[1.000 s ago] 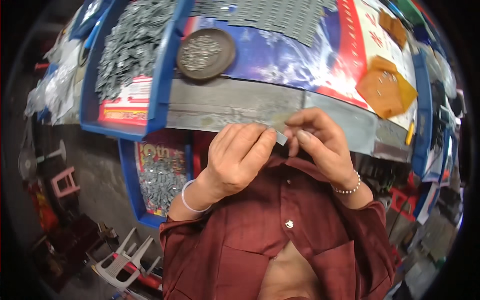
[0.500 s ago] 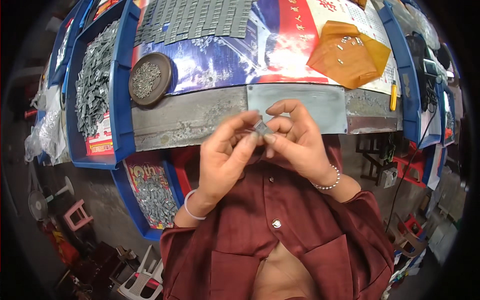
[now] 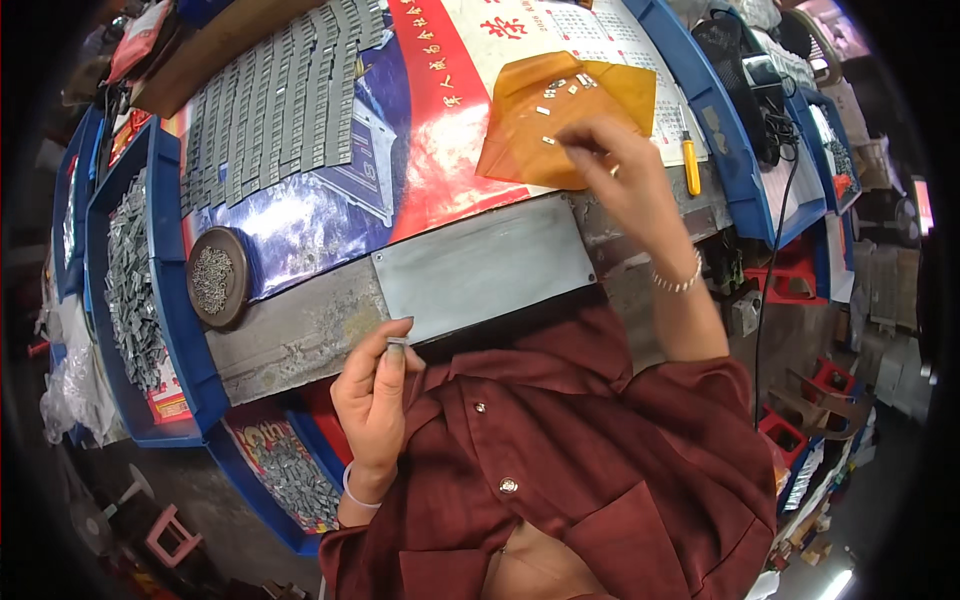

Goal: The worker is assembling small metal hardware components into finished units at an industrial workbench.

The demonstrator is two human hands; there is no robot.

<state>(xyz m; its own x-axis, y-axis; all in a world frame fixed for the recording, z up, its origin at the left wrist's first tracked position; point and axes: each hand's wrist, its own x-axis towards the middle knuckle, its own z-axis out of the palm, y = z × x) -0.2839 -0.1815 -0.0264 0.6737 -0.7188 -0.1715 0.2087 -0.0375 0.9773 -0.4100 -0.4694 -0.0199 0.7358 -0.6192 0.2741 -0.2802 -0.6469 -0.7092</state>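
Observation:
My left hand (image 3: 372, 415) is closed near the front edge of the bench, pinching a small grey metal piece (image 3: 397, 342) between thumb and fingertips. Over the orange sheet (image 3: 512, 130) at the right, my right hand (image 3: 632, 190) reaches down with thumb and forefinger apart; nothing shows between them. Several small shiny metal bits (image 3: 549, 141) lie on that sheet, one right by the right fingertips. A smooth grey plate (image 3: 480, 268) lies at the bench edge between my hands.
Rows of grey metal pieces (image 3: 285, 105) cover the back left. A round brown dish (image 3: 241, 290) holds tiny parts. Blue bins (image 3: 185, 335) of grey pieces stand at left, another blue bin (image 3: 225, 465) below the edge. A yellow-handled tool (image 3: 691, 165) lies beside the right-hand blue bin (image 3: 700, 110).
My hands have parted. The right has moved up and right to the orange sheet; the left keeps the grey piece, lower and to the left. The whole view has turned and shifted.

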